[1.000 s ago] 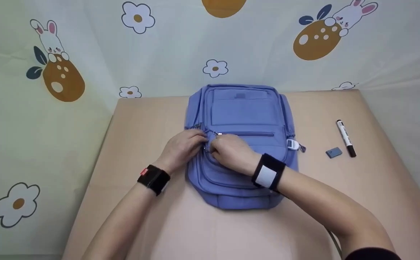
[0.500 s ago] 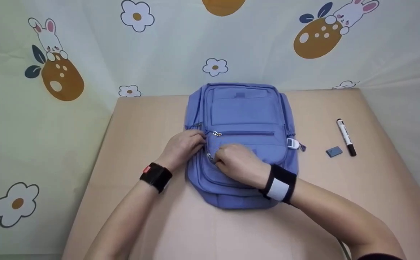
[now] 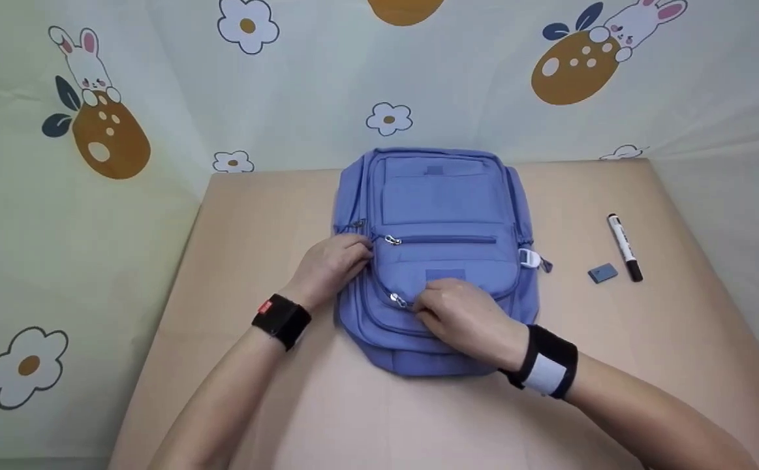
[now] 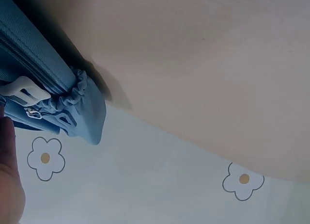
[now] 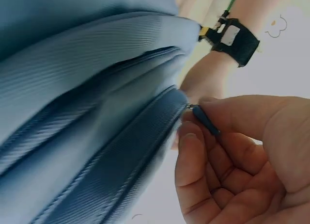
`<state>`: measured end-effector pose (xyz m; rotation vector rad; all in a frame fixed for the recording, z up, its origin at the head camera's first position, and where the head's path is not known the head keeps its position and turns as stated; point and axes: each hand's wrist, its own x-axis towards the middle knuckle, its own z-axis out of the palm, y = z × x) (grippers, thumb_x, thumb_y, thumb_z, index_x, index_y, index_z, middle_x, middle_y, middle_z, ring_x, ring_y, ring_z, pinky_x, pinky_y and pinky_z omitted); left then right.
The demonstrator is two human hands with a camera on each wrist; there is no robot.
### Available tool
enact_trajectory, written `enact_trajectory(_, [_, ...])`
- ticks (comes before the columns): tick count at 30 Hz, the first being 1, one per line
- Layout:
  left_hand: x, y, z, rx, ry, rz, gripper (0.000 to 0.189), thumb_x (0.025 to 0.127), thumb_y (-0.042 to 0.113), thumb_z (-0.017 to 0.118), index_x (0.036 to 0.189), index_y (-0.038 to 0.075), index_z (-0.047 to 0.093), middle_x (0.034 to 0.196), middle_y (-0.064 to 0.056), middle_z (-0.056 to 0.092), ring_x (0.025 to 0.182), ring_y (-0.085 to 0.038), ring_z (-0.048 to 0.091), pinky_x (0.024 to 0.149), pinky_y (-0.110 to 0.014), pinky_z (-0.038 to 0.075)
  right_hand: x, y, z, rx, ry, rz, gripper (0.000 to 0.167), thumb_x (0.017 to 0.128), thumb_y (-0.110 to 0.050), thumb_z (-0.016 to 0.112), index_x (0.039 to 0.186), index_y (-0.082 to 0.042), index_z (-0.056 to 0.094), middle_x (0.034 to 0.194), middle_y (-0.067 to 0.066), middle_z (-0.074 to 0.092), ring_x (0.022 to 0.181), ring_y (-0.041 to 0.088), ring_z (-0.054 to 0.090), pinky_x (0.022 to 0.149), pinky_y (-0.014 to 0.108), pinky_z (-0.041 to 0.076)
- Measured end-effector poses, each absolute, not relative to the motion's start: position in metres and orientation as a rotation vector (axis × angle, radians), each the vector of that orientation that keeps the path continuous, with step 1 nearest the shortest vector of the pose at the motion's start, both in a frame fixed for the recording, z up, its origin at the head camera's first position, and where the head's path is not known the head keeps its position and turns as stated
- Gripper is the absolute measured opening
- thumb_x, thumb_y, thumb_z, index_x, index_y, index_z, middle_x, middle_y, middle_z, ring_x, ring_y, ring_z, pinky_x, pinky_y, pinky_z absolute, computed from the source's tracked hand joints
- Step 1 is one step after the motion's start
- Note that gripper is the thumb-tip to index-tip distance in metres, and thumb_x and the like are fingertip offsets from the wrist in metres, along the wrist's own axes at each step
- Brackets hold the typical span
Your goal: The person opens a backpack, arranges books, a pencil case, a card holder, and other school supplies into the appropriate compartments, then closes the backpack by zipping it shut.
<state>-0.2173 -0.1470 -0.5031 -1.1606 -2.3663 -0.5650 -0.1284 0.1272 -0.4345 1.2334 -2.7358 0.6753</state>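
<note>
A blue backpack [image 3: 444,202] lies on the table, front side up. On the lower front pocket, my right hand [image 3: 470,320] pinches a blue zipper pull [image 5: 206,120] between thumb and fingers, seen best in the right wrist view. The silver zipper slider [image 3: 397,300] sits just left of those fingertips, at the pocket's lower left curve. My left hand [image 3: 330,267] grips the bag's left edge with curled fingers; its fingertips are partly hidden. In the left wrist view, a white buckle [image 4: 24,90] is beside the left thumb.
A second zipper slider [image 3: 392,239] is at the left end of the horizontal pocket. Right of the bag lie a grey-blue eraser-like block [image 3: 602,273] and a black-and-white marker [image 3: 625,248]. A patterned curtain [image 3: 314,85] surrounds the table [image 3: 268,202].
My right hand has moved down and right along the pocket's curved edge, bringing the zipper slider with it from the upper left. My left hand has stayed at the bag's left edge.
</note>
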Motion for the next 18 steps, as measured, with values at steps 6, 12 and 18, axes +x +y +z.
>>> enact_trajectory(6, [-0.201, -0.148, -0.498, -1.179, -2.378, -0.513, 0.031, 0.09, 0.001, 0.067, 0.121, 0.002, 0.068, 0.125, -0.013, 0.067, 0.12, -0.029, 0.062, 0.107, -0.037, 0.047, -0.13, 0.129, -0.442, 1.156, -2.724, 0.71, 0.006, 0.093, -0.008, 0.071, 0.095, -0.01, 0.076, 0.09, -0.001, 0.07, 0.085, 0.017, 0.066, 0.078, 0.035, 0.057])
enact_trajectory(12, [-0.181, -0.142, -0.496, -1.311, -2.26, -0.547, 0.035, 0.09, 0.01, 0.067, 0.124, 0.003, 0.069, 0.126, -0.012, 0.067, 0.121, -0.027, 0.062, 0.108, -0.038, 0.047, -0.132, 0.126, -0.442, 1.121, -2.72, 0.723, 0.007, 0.092, -0.005, 0.069, 0.095, -0.011, 0.072, 0.086, -0.002, 0.068, 0.08, 0.016, 0.065, 0.074, 0.035, 0.056])
enact_trajectory(18, [-0.177, -0.136, -0.495, -1.377, -2.231, -0.596, 0.021, 0.095, 0.01, 0.072, 0.115, 0.006, 0.073, 0.119, -0.008, 0.069, 0.117, -0.025, 0.064, 0.106, -0.036, 0.048, -0.133, 0.123, -0.444, 1.114, -2.709, 0.67, 0.007, 0.091, -0.004, 0.068, 0.095, -0.008, 0.072, 0.085, 0.0, 0.067, 0.08, 0.019, 0.065, 0.073, 0.037, 0.055])
